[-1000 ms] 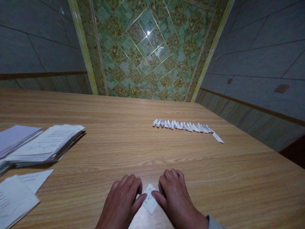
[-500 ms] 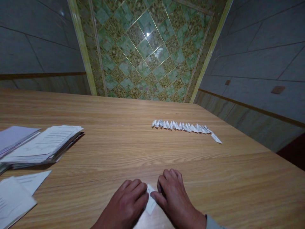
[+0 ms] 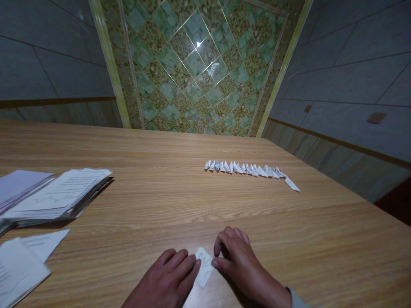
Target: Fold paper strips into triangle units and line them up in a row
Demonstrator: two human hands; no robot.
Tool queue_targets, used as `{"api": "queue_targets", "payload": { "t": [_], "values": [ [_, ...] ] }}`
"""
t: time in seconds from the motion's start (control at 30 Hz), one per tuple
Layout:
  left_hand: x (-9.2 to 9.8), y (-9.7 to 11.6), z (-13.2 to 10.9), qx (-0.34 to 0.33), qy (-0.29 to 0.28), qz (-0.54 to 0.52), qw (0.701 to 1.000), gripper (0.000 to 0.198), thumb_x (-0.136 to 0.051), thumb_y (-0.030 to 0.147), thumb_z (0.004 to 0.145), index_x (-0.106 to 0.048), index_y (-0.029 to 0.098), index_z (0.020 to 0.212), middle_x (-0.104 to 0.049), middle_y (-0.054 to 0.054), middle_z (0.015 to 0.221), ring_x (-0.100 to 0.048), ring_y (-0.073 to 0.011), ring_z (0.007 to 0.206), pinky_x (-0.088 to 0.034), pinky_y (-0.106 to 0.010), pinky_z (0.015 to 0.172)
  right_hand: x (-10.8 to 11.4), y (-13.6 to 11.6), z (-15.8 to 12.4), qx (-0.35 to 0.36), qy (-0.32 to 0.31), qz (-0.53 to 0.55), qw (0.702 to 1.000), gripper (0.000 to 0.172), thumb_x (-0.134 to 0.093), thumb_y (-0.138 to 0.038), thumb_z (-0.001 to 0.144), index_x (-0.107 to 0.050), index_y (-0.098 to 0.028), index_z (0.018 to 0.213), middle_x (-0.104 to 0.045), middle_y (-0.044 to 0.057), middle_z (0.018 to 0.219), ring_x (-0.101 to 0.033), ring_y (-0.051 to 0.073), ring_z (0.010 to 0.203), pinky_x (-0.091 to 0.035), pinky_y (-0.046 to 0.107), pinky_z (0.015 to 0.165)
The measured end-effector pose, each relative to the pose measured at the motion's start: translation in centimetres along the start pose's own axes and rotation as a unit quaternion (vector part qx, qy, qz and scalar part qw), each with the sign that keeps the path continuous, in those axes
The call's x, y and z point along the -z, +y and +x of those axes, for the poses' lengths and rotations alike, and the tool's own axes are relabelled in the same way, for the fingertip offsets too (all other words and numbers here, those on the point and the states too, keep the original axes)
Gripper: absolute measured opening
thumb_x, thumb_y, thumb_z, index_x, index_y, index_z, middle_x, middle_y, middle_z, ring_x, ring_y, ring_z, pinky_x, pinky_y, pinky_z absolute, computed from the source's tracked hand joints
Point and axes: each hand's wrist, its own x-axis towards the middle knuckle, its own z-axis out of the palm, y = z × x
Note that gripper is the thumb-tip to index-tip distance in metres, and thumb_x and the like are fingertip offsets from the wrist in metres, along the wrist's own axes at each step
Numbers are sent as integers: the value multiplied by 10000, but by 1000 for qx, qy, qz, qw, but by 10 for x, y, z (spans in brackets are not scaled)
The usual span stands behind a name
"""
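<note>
A small folded paper (image 3: 203, 270), white and diamond-shaped with pencil-like marks on its face, lies on the table between my hands. My left hand (image 3: 167, 276) is closed at its left corner, fingers curled together and touching the edge; the thumb is mostly hidden. At the right corner, my right hand (image 3: 240, 265) has its thumb and curled index finger close together on the paper's tip. Farther off on the right stands a row of small folded paper pieces (image 3: 245, 168), with one flat folded strip (image 3: 292, 184) at its right end.
On the left of the wooden table (image 3: 154, 196) is a stack of written sheets (image 3: 70, 188) beside a lilac-topped stack (image 3: 19, 186). Loose paper pieces (image 3: 22, 269) lie nearer me. The table's far edge meets a green patterned tile floor (image 3: 199, 85).
My right hand has shifted slightly right, and its thumb has moved from the paper's face to its right corner. More of the marked face shows now. My left hand has drawn back slightly.
</note>
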Motion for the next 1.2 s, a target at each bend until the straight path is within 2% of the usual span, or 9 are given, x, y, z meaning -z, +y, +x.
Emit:
{"api": "queue_targets", "payload": {
  "t": [0.13,0.23,0.43,0.63,0.77,0.87,1.0,1.13,1.2],
  "values": [
    [15,-1,2,-31,-54,29,998,328,-529,163,1001,-581,187,1324,-777,-61,1120,-684,-252,949,-430,-397,879,1,0,0,5,-5,2,1000,233,-739,-31,810,-642,-232,879,-616,-25,930,-540,204,979,-360,333,890],
    [13,2,4,-24,-73,26,997,353,-584,175,976,-588,227,1325,-777,-52,1109,-693,-251,928,-453,-395,863,0,-1,-1,14,0,12,1000,244,-720,-16,821,-664,-244,886,-624,-26,925,-546,206,987,-358,336,903],
    [-8,-2,-11,21,-33,-40,998,307,-472,295,1046,-588,255,1327,-749,-64,1169,-664,-258,975,-478,-385,835,-1,1,0,24,1,19,1000,248,-754,-49,831,-716,-276,925,-648,-20,935,-564,215,1009,-354,345,925],
    [-4,-11,-25,43,29,-93,994,338,-330,364,1100,-588,316,1313,-726,-34,1289,-650,-247,1078,-502,-374,871,3,-2,1,6,-4,29,1000,235,-785,-39,802,-714,-244,892,-648,-21,920,-571,201,983,-351,338,921],
    [4,-12,-4,109,-1,-174,979,226,-471,217,1055,-639,285,1190,-747,-35,1180,-662,-215,1020,-530,-326,859,3,-2,2,5,3,33,999,247,-795,-31,766,-704,-230,879,-648,-23,896,-566,202,962,-360,327,889],
    [10,-12,25,141,-65,-201,967,338,-619,130,956,-631,294,1252,-702,-43,1263,-629,-243,1104,-502,-377,944,-1,1,2,9,14,34,999,264,-793,-23,746,-697,-234,874,-650,-30,884,-564,200,943,-361,325,882],
    [15,-12,50,166,-160,-218,948,268,-630,62,904,-728,277,1030,-719,-29,1050,-627,-241,976,-472,-377,864,-7,8,1,16,30,41,999,269,-808,-45,740,-693,-246,877,-652,-36,891,-566,203,948,-359,330,892],
    [17,-15,46,188,-158,-252,936,253,-609,48,874,-727,245,980,-673,-51,1023,-580,-253,957,-421,-372,825,-6,7,2,24,31,48,998,266,-833,-68,743,-699,-239,897,-648,-33,882,-576,203,944,-353,345,915],
    [17,-17,41,227,-123,-326,909,225,-620,50,828,-712,231,926,-657,-43,995,-555,-246,933,-393,-355,815,-1,2,2,11,29,58,998,221,-838,-94,760,-704,-220,883,-636,-30,839,-581,202,910,-359,349,900]
  ]
}}
